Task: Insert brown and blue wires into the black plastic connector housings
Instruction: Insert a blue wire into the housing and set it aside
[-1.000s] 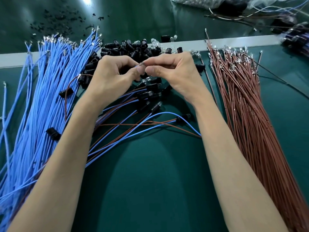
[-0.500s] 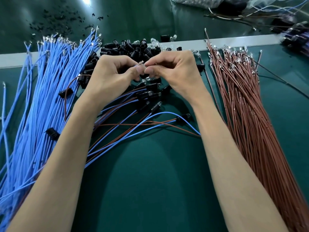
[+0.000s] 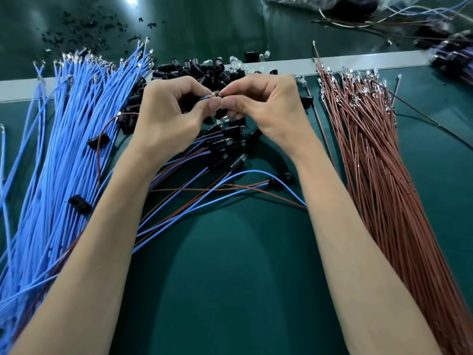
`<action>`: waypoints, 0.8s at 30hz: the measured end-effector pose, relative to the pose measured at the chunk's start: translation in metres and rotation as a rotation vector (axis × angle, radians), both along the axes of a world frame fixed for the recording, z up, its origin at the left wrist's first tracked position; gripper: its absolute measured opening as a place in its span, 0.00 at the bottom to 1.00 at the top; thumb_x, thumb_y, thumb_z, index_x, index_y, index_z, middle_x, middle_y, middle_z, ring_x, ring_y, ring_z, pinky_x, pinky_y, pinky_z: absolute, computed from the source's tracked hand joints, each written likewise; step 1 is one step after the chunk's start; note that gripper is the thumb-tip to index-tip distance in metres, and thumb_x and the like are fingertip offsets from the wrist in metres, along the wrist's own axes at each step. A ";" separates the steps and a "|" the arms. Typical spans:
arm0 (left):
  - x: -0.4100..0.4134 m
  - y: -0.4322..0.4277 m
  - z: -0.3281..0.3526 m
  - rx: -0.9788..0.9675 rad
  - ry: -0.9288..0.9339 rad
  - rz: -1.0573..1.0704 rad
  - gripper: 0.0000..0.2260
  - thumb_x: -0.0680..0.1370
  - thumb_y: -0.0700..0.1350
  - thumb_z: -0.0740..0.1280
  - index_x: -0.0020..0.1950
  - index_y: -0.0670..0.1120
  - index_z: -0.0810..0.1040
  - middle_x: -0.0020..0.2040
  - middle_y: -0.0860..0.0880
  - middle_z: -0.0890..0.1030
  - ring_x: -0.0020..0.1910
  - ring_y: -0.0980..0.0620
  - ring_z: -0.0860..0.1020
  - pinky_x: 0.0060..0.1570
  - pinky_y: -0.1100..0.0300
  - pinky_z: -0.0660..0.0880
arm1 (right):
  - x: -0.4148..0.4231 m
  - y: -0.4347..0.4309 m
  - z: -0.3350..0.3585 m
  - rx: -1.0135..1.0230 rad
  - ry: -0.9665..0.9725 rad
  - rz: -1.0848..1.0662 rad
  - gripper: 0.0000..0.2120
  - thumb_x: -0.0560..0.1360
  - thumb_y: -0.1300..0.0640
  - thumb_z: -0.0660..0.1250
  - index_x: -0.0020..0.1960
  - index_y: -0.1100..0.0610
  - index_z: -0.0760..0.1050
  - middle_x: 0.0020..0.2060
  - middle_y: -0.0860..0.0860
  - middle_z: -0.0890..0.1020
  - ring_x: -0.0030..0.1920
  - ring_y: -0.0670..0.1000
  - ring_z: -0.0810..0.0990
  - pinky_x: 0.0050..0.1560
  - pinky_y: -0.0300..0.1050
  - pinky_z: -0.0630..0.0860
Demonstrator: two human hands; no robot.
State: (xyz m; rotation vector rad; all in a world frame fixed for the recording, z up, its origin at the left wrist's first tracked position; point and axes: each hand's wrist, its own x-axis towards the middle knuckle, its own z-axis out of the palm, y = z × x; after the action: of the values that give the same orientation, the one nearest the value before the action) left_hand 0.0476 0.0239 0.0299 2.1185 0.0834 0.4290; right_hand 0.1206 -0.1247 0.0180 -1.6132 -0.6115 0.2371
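Down front, wired housings (image 3: 226,144) trail blue and brown leads over the green mat (image 3: 230,290). Just above, the left hand (image 3: 166,119) pinches a blue wire (image 3: 206,97), lying near level with its metal tip aimed right. It meets the right hand (image 3: 263,108), whose fingertips clamp something small (a housing, I'd judge, mostly hidden). Beyond sits the pile of black housings (image 3: 194,70).

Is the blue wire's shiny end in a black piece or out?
Looks out: the blue wire shows its metal tip bare between left hand and right hand.
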 end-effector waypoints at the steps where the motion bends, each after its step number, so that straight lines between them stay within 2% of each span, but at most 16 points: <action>1: 0.000 0.000 0.000 -0.013 0.000 0.004 0.01 0.76 0.42 0.70 0.44 0.45 0.80 0.36 0.48 0.80 0.36 0.53 0.77 0.36 0.62 0.73 | 0.000 0.001 0.001 -0.008 -0.026 -0.004 0.06 0.70 0.69 0.72 0.43 0.59 0.80 0.32 0.51 0.82 0.30 0.45 0.79 0.36 0.38 0.77; 4: 0.000 0.000 -0.001 -0.030 -0.003 0.013 0.03 0.76 0.43 0.70 0.43 0.44 0.80 0.37 0.45 0.81 0.36 0.51 0.77 0.36 0.58 0.72 | -0.002 0.003 0.001 -0.047 -0.115 -0.033 0.05 0.72 0.68 0.71 0.43 0.60 0.81 0.33 0.55 0.82 0.31 0.46 0.79 0.37 0.38 0.78; 7: 0.001 -0.001 -0.003 -0.063 0.002 0.019 0.04 0.77 0.43 0.70 0.43 0.44 0.80 0.35 0.52 0.79 0.32 0.59 0.75 0.34 0.66 0.69 | -0.003 0.005 0.000 -0.049 -0.166 -0.069 0.02 0.72 0.67 0.71 0.44 0.63 0.82 0.35 0.56 0.83 0.33 0.46 0.80 0.38 0.39 0.78; 9: 0.002 0.000 -0.003 -0.082 0.004 0.034 0.04 0.77 0.43 0.69 0.43 0.44 0.80 0.35 0.54 0.79 0.30 0.64 0.73 0.34 0.69 0.68 | -0.003 0.005 -0.001 -0.042 -0.174 -0.086 0.04 0.71 0.66 0.72 0.46 0.61 0.82 0.37 0.54 0.84 0.36 0.45 0.81 0.42 0.38 0.78; 12: 0.003 0.001 -0.003 -0.104 -0.006 0.064 0.04 0.77 0.44 0.69 0.44 0.44 0.81 0.35 0.54 0.79 0.30 0.65 0.72 0.35 0.69 0.68 | -0.002 0.004 -0.002 -0.035 -0.142 -0.067 0.10 0.70 0.66 0.72 0.51 0.59 0.81 0.42 0.53 0.84 0.43 0.45 0.82 0.50 0.39 0.77; 15: 0.004 0.000 -0.004 -0.110 -0.004 0.069 0.03 0.77 0.44 0.69 0.44 0.45 0.81 0.34 0.55 0.79 0.29 0.66 0.72 0.35 0.70 0.68 | 0.000 0.005 -0.003 0.002 -0.135 -0.079 0.13 0.71 0.69 0.71 0.54 0.59 0.79 0.45 0.55 0.80 0.46 0.47 0.80 0.52 0.37 0.75; 20: 0.003 0.000 -0.004 -0.105 -0.016 0.075 0.03 0.77 0.44 0.69 0.44 0.45 0.81 0.34 0.54 0.79 0.29 0.65 0.72 0.34 0.70 0.67 | -0.002 0.005 -0.003 -0.057 -0.194 -0.112 0.09 0.72 0.67 0.71 0.52 0.64 0.82 0.44 0.57 0.81 0.46 0.45 0.79 0.51 0.36 0.74; 24: 0.003 -0.001 -0.004 -0.104 -0.025 0.090 0.05 0.77 0.44 0.69 0.44 0.44 0.81 0.35 0.54 0.79 0.28 0.65 0.72 0.34 0.70 0.68 | -0.005 0.008 -0.001 -0.084 -0.263 -0.137 0.07 0.73 0.67 0.70 0.50 0.63 0.83 0.44 0.53 0.81 0.48 0.48 0.80 0.54 0.42 0.76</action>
State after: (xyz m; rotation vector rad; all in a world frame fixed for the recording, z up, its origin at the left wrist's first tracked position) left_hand 0.0510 0.0230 0.0263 2.0120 0.1833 0.4944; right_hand 0.1156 -0.1166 0.0173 -1.7750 -0.6951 -0.0528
